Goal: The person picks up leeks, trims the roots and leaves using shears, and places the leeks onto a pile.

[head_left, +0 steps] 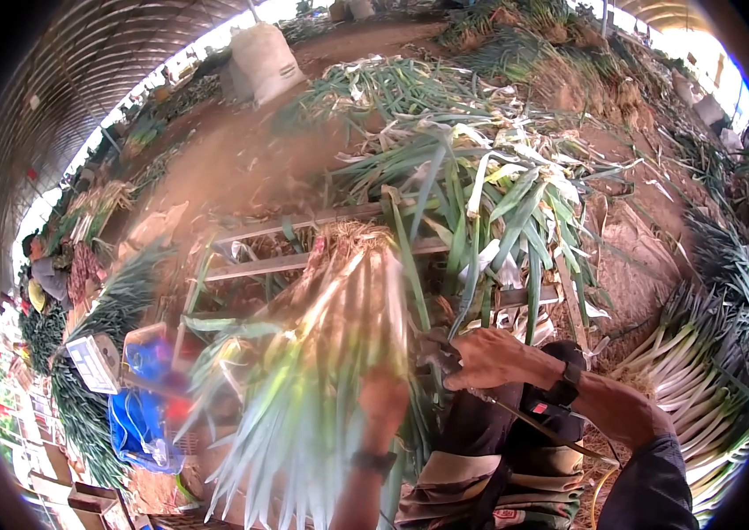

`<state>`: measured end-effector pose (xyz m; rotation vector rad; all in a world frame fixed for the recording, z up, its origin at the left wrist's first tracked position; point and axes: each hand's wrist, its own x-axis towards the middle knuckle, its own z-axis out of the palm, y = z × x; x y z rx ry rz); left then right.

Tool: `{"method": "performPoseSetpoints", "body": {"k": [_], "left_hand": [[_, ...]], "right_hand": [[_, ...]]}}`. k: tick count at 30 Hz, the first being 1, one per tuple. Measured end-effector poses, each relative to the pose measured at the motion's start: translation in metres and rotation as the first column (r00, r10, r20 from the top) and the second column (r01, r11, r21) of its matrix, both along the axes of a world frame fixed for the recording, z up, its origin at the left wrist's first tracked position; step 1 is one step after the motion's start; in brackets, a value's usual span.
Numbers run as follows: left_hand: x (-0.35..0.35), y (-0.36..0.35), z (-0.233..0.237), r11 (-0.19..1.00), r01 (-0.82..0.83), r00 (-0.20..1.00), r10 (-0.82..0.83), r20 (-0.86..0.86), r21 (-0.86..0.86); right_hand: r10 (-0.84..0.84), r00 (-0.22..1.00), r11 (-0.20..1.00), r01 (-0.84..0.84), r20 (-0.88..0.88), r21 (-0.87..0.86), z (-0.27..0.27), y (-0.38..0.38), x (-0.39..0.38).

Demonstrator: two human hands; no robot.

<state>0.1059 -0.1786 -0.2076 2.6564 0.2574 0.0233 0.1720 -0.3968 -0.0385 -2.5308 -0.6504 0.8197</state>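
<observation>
A bunch of long green onions (339,300) lies across a wooden rack (255,267), roots toward the top and green leaves toward me. My left hand (383,396), blurred, rests at the right side of the bunch where white stalks turn green; its fingers are not clear. Just right of the bunch, my right hand (487,358) is closed around a dark metal tool (438,353) with a thin hose or rod running from it. Loose green leaves (516,212) hang over the rack beyond my right hand.
Cleaned onions (692,380) are piled at the right. At the left are a blue plastic item (140,402), a white box (91,364) and more onions (83,415). A white sack (264,64) stands at the back. A person (49,276) is at the far left.
</observation>
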Motion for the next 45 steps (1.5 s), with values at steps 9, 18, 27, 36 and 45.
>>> {"method": "performPoseSetpoints", "body": {"k": [9,18,27,36,45], "left_hand": [[0.013,0.015,-0.044,0.990,-0.137,0.961,0.131,-0.243,-0.012],[0.014,0.021,-0.090,0.995,-0.097,0.995,0.097,0.015,-0.025],[0.007,0.011,-0.014,0.974,0.116,0.990,-0.128,0.050,0.196],[0.038,0.000,-0.018,0.994,0.010,0.941,0.028,-0.338,0.110],[0.025,-0.009,0.005,0.990,0.104,0.958,-0.072,-0.279,0.100]], "right_hand": [[-0.064,0.980,0.995,0.047,0.188,0.094,-0.008,0.014,0.029],[-0.023,0.998,0.989,0.031,-0.056,0.146,0.024,-0.015,0.010],[0.093,0.995,0.994,-0.095,0.027,0.062,0.028,-0.056,-0.026],[-0.155,0.983,0.986,0.160,0.100,-0.045,-0.011,-0.087,-0.004],[-0.180,0.983,0.978,0.183,0.035,-0.097,-0.047,-0.107,0.015]]}}
